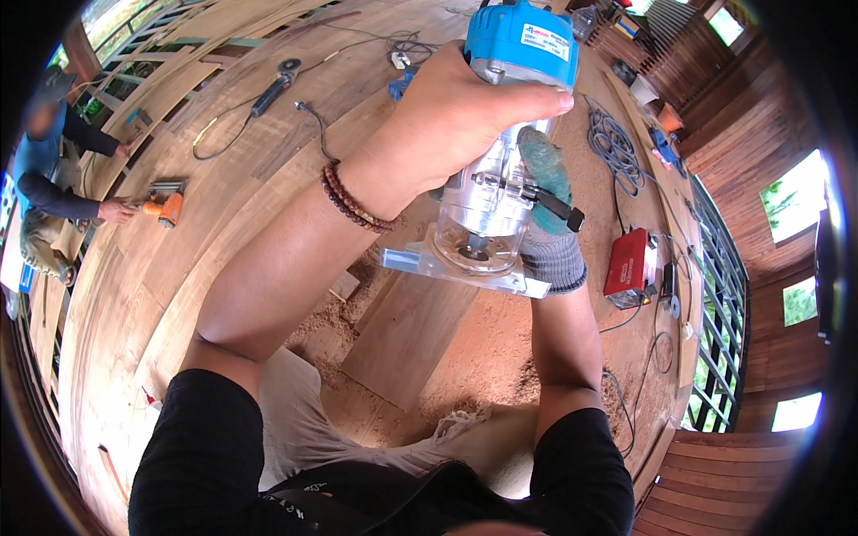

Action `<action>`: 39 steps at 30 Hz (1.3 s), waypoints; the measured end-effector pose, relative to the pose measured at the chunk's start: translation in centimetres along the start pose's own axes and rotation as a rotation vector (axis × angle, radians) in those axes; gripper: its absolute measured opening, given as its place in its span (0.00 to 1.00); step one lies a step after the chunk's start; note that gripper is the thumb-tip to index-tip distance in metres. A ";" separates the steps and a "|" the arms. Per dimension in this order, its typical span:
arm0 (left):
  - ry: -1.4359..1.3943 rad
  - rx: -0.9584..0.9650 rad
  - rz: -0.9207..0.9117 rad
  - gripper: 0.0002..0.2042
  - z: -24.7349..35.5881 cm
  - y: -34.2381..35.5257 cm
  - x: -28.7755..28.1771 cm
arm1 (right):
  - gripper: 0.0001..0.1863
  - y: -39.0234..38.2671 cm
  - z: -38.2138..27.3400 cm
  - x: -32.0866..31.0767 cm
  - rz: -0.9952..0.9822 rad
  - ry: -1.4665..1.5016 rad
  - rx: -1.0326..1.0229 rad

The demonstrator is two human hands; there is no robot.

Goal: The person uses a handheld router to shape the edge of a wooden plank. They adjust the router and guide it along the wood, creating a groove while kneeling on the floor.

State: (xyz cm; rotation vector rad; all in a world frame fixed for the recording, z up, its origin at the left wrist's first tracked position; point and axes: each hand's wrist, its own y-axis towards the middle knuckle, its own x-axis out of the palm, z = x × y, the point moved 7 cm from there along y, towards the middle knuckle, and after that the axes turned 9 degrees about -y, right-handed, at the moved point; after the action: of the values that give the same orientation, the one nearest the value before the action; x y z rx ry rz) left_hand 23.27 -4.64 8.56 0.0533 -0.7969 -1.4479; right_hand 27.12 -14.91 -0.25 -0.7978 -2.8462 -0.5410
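In my hands I see a trim router point(500, 134), blue on top, silver below, with a clear base. My right hand point(547, 214) wears a green-and-grey glove; brown beads point(353, 198) circle my left wrist.

Reddish-brown wooden plank floor point(134, 295) spreads wide, dusted with pale sawdust point(500, 348). Dark wooden slat walls point(760, 134) rise at right. Bright daylight enters through rectangular window openings point(794, 207).

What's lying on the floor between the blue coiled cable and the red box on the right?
In the head view, only a thin dark cord runs from the blue coiled cable toward the red box; otherwise that stretch is bare sawdusty wooden floor.
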 end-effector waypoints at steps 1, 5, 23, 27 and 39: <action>-0.005 0.003 0.008 0.14 0.0 0.0 0.0 | 0.20 -0.1 0.2 -0.2 0.025 0.065 0.045; 0.004 -0.007 -0.014 0.13 0.0 0.0 0.2 | 0.21 -0.4 -0.1 -0.3 0.024 -0.093 0.009; -0.071 -0.024 -0.081 0.12 -0.3 0.1 0.3 | 0.21 0.0 0.2 -0.8 0.090 0.062 0.039; -0.047 -0.014 -0.073 0.12 -0.5 0.2 0.3 | 0.19 -0.1 0.4 -1.5 0.065 -0.036 0.006; -0.071 -0.114 -0.076 0.14 -1.2 -0.1 -0.2 | 0.23 0.4 1.2 -1.3 0.051 0.218 0.093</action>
State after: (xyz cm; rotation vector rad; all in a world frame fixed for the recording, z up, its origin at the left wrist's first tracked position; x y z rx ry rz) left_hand 23.84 -4.94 7.56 -0.0557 -0.7756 -1.5718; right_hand 28.36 -14.75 -1.53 -0.7440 -2.6237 -0.4542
